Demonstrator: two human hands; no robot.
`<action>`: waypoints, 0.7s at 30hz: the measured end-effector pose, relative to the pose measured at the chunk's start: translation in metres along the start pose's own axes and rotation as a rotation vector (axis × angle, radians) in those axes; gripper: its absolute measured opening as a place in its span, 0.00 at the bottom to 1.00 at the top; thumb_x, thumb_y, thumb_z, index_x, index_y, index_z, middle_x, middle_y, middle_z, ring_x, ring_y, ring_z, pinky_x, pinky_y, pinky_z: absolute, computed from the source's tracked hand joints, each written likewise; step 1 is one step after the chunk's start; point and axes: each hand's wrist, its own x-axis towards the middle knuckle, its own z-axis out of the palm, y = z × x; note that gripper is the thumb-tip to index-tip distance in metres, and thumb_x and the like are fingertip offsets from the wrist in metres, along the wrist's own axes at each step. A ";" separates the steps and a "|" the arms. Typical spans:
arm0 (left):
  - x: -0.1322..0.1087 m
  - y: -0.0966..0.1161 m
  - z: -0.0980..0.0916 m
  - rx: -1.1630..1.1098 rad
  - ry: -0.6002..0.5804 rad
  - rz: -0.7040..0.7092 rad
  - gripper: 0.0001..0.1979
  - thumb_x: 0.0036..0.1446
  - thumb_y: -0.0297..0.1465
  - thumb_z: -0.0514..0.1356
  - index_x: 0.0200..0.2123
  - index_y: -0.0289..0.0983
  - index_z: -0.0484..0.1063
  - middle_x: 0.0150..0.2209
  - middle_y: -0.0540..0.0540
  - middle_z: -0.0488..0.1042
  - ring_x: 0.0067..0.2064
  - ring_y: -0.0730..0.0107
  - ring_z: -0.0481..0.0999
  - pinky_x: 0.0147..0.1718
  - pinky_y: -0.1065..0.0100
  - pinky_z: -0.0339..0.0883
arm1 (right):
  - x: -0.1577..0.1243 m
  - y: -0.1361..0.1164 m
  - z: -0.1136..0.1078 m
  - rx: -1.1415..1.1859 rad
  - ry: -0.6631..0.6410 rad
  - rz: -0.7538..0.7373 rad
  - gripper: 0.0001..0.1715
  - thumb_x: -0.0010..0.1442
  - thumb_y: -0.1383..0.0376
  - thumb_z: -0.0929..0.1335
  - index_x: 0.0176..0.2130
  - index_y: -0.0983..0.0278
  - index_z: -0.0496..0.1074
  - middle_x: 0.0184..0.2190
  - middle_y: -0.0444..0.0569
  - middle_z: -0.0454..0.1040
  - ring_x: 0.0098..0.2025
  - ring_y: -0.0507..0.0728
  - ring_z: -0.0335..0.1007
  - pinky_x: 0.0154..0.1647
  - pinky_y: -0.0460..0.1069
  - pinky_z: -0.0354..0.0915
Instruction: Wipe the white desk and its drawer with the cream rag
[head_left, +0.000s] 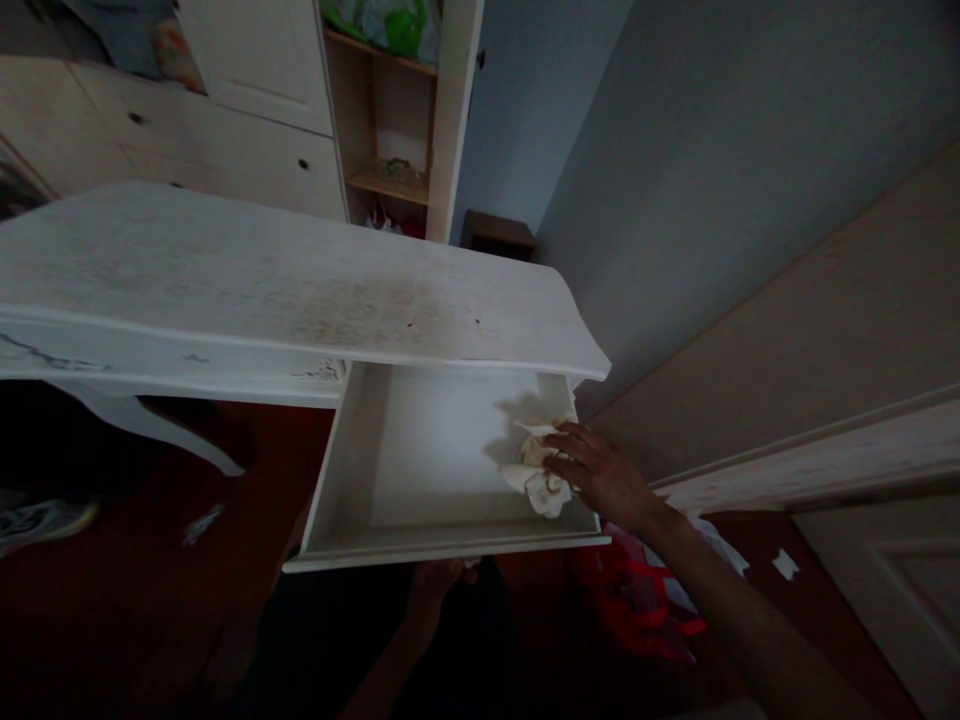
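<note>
Near a smudged tabletop (322,285) and grey wall (720,170), the right hand (600,475) pinches cloth (538,478), left hand's (436,588) grip unclear.

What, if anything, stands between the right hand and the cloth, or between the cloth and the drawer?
Nothing visible: the right hand holds the cloth at the right side of the drawer; whether cloth and drawer touch is unclear.

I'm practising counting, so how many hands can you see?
2. The right hand holds a crumpled wipe at the right side of the open drawer. The left hand is just below the drawer's front, which may hide part of it.
</note>
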 end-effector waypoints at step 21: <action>-0.002 0.011 0.006 -0.070 -0.052 0.020 0.33 0.44 0.62 0.61 0.22 0.34 0.77 0.30 0.38 0.80 0.35 0.56 0.78 0.40 0.58 0.71 | 0.129 -0.004 0.036 0.200 -0.116 0.582 0.31 0.56 0.70 0.65 0.59 0.60 0.69 0.57 0.53 0.71 0.55 0.63 0.68 0.54 0.54 0.65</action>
